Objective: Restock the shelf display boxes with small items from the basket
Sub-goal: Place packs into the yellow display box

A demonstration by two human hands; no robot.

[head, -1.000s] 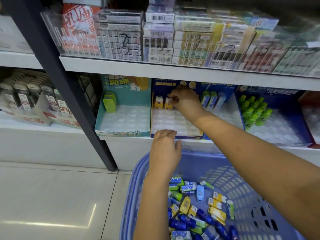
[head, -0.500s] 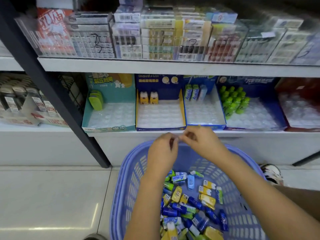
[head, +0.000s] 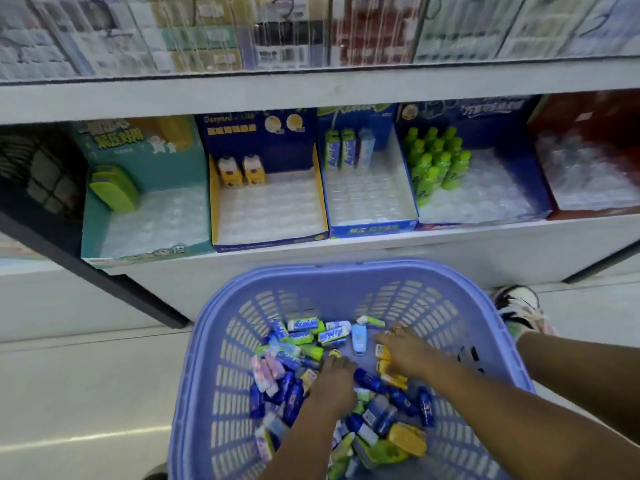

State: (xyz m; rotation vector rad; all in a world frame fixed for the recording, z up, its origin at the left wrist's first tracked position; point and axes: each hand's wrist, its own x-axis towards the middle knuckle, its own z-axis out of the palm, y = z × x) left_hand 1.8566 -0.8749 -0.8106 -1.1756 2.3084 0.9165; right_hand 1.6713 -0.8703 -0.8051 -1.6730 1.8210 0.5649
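A: Hands?
B: Both were down in the basket (head: 346,271): left hand (head: 334,382) and right hand (head: 407,351) among the small items (head: 304,341). Couldn't tell if either gripped one.
A: Boxes?
B: Display boxes (head: 270,216) sat on the shelf (head: 450,247) above.

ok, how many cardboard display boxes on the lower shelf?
5, left to right: teal cardboard box, navy yellow-sided box, blue box, dark-blue box holding green bottles, red box at the right edge. More may sit off-frame.
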